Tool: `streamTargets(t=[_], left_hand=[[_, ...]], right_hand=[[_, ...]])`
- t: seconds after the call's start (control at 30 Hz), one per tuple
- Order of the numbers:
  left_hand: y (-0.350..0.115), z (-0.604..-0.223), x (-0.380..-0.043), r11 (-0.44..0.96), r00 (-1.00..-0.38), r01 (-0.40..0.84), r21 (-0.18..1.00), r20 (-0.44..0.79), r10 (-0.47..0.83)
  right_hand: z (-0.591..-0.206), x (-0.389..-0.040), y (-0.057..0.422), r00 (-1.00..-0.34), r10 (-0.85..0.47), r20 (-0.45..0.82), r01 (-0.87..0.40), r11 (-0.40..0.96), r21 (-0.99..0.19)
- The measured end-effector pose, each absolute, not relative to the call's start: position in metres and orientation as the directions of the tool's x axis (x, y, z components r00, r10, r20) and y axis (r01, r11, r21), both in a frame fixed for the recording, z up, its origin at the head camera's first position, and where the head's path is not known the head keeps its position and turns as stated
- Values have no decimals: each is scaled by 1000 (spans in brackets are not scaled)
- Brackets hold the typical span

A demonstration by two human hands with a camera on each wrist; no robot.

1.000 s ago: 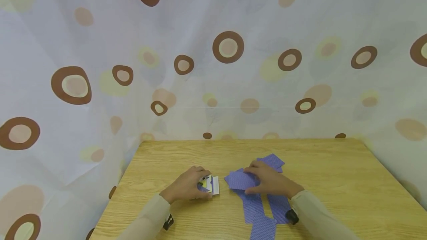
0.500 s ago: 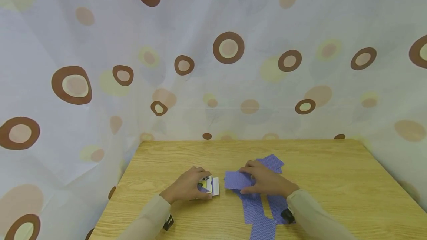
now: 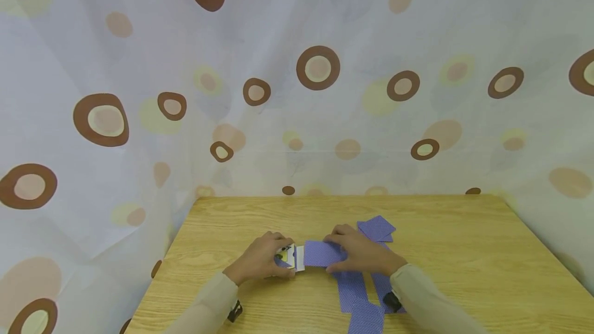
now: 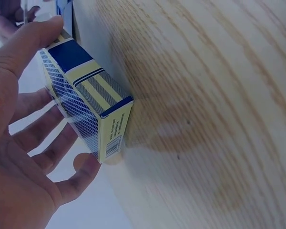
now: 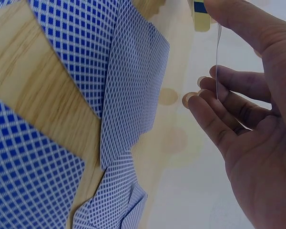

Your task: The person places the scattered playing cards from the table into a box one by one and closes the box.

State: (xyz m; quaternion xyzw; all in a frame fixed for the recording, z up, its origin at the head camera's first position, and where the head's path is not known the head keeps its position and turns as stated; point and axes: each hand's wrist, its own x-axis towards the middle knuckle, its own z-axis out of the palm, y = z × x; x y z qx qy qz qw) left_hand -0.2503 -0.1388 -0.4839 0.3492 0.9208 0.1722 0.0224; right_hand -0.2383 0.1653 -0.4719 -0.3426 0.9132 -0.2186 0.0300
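My left hand [image 3: 260, 257] grips a yellow, blue and white playing-card box [image 4: 90, 90], thumb on one narrow side and fingers on the opposite one. Its open end faces right, with a white flap [image 3: 300, 258] sticking out. Between the thumb and fingers of my right hand [image 3: 366, 252] is a blue-backed playing card [image 3: 320, 253], its left edge at the flap. Seen from the right wrist, that card is edge-on, a thin line. Whether it is one card or more I cannot tell. The box's inside is mostly hidden by the left hand in the head view.
Several blue-patterned cards [image 3: 366, 317] lie face down and overlapping under and around my right hand. A small group of cards [image 3: 377, 228] lies farther back. The wooden table [image 3: 464, 262] meets a spotted curtain [image 3: 352, 117] at its back and sides.
My right hand has moved left and drawn the card away from the spread cards to the box's flap. The left hand and box have stayed in place.
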Motion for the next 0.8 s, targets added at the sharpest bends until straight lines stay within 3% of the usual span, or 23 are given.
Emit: streamTargets(t=[0.8], left_hand=[[-136, -483, -247, 716, -779, 602, 354, 62, 625]], right_hand=[[-472, -236, 146, -733, -675, 85, -645, 651, -399]])
